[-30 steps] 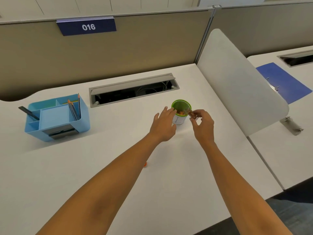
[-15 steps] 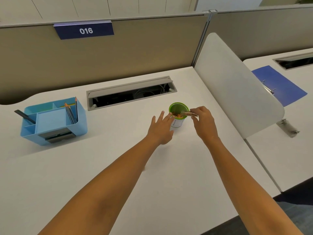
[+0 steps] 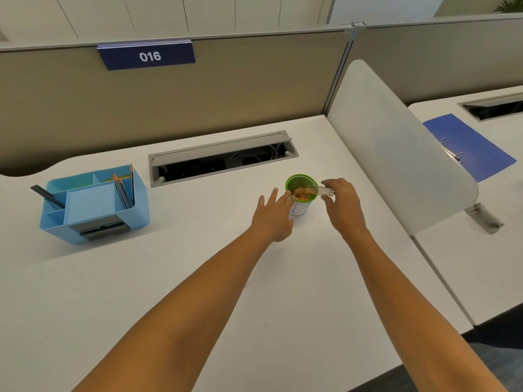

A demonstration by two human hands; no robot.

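A small white cup with a green rim (image 3: 300,206) stands on the white desk (image 3: 198,278), with orange bits inside it. My right hand (image 3: 341,206) pinches a small clear container (image 3: 322,190) tipped over the cup's right rim, and orange bits lie at its mouth. My left hand (image 3: 273,215) rests beside the cup on its left, its straight fingers touching the cup's side and rim.
A light blue desk organiser (image 3: 93,203) with pencils and a dark pen stands at the left. An open grey cable tray (image 3: 223,157) lies behind the cup. A white divider panel (image 3: 396,142) rises to the right, and a blue binder (image 3: 469,147) lies on the neighbouring desk.
The clear container in my right hand has tipped further over the cup's rim, and its orange contents now show at the cup. My left hand stays against the cup with its fingers spread.
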